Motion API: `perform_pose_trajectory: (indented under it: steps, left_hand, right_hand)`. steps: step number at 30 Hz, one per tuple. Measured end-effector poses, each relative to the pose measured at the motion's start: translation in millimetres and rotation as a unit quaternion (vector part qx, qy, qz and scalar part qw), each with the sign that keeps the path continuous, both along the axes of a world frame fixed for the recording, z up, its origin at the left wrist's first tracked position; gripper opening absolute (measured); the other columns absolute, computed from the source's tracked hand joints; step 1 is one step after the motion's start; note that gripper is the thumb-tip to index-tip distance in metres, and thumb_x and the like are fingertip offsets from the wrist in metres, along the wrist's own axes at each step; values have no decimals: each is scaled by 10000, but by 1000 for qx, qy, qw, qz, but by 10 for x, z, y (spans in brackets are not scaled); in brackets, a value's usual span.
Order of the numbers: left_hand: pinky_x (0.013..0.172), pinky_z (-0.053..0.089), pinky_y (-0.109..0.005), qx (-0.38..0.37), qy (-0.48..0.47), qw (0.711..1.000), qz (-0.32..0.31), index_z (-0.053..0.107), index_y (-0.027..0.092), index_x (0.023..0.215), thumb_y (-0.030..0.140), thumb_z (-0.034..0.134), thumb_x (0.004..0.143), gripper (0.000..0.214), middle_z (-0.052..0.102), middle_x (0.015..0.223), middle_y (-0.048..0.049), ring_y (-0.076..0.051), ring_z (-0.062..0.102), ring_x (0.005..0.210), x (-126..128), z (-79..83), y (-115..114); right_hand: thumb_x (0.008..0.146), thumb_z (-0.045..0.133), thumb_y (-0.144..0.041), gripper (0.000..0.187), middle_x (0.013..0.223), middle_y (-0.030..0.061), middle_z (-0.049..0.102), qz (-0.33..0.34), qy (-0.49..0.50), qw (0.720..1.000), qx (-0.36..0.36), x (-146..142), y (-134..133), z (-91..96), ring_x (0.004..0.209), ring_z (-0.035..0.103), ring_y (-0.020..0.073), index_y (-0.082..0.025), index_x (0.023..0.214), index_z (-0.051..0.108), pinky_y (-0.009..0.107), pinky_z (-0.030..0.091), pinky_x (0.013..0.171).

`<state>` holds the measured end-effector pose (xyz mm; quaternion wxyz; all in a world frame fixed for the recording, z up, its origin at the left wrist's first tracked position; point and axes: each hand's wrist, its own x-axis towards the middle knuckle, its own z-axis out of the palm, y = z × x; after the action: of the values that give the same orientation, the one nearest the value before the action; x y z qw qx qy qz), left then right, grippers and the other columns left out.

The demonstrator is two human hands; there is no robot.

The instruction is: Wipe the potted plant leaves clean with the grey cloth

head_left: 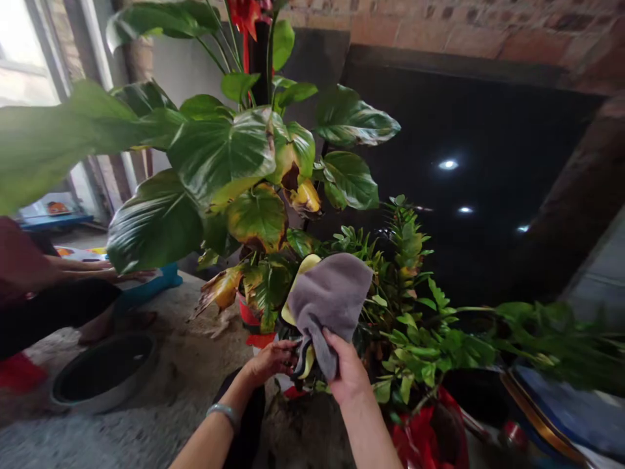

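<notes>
A soft cloth [334, 286], grey on one face and yellow on the other, is bunched at its lower end in my right hand [349, 368]. Its upper part spreads out in front of the plants. My left hand [273, 361], with a bangle on the wrist, is beside the cloth's lower left edge; its fingers are bent and partly dark, and whether they grip the cloth I cannot make out. Just beyond stands a tall potted plant with broad green leaves [224, 153], some yellowed and browned, such as the drooping leaf [258, 218]. Smaller leafy plants [410, 247] grow to the right.
At the left another person [58, 286] sits low, hands near a blue object [151, 286]. A round basin [105, 371] with dark contents rests on the rough floor [180, 391]. Red bags [430, 430] are at lower right. A dark, shiny panel [469, 130] leans against the brick wall.
</notes>
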<state>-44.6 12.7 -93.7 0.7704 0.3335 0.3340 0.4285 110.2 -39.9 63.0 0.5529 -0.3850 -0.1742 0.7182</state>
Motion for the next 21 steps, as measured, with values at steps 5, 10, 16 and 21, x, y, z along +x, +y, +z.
perform_pose_trajectory:
  steps: [5,10,16,21]
  left_hand:
    - [623,449,-242,6,7,999,31,700,168,734,168,700,540,195,682,620,9,-144,594,606,-6,86,-13]
    - [656,465,-274,-18,18,999,37,714,159,897,136,731,523,375,698,732,-25,-165,623,677,-24,183,-47]
    - [623,472,-290,-27,14,998,55,705,161,731,177,799,482,267,659,723,-21,-174,617,685,-13,183,-38]
    - [648,463,-274,-30,17,998,44,703,161,779,178,788,499,294,671,733,-23,-167,618,692,-23,141,-10]
  right_hand:
    - [373,849,-269,367,782,67,739,40,-49,992,-109,84,-336,-531,864,674,288,-164,692,700,366,532,747]
    - [450,833,-324,369,836,51,739,-19,-29,999,-15,416,-359,-236,837,676,254,-182,765,704,355,518,777]
    - [485,770,-219,180,607,-46,701,-204,-13,979,-16,684,166,-8,584,640,159,-226,636,673,307,525,677]
    - [507,799,-322,274,766,39,741,-47,-7,990,-133,446,-382,-522,801,689,251,-193,732,710,353,543,684]
